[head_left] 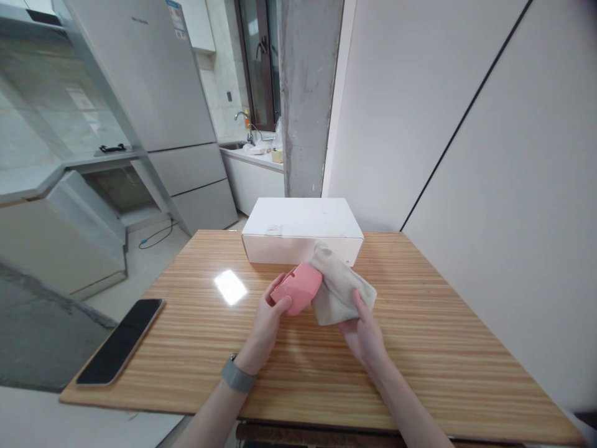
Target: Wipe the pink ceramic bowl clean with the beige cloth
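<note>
Hands are both gripping: the left hand (268, 312) is holding a pink object (304, 287) above the table (443, 348); the right hand (367, 336) is pinching a pale cloth (339, 292) beside it. The pink object is looking light, stiff and smooth, probably suiting a side hold; the cloth is seeming limp, favouring a broad pinch. Beyond, a white box (301, 218) is resting.

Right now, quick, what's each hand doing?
Left hand: closed, holding the pink object.
Right hand: closed, holding the pale cloth.
</note>
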